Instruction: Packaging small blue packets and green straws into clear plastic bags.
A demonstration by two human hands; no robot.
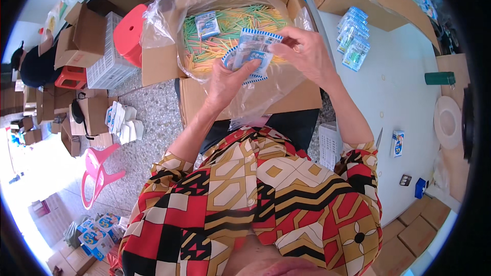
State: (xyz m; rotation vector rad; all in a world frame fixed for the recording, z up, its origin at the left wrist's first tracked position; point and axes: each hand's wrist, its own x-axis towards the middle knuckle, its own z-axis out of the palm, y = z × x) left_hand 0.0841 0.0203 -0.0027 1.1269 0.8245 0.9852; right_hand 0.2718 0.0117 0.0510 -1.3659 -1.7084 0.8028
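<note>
My left hand (226, 83) is closed on a few small blue-and-white plastic packets (253, 43), its thumb pressed across their front. At their upper right corner my right hand (309, 53) has thumb and fingers closed on the edge of a packet. Both hands are above an open cardboard box (158, 64) lined with clear plastic (166, 13). Thin sticks (261, 15) in green, yellow, pink and orange fill the box. Another packet (206, 24) of the same kind lies on the sticks, left of my hands.
Several filled packets (354, 41) overlap on the white table (358, 112) to the right; one blue pack (397, 143) lies nearer. A green cylinder (440, 78) stands by the far right edge. Leftward are a red stool (130, 36), a white crate (107, 61) and a pink stool (97, 166).
</note>
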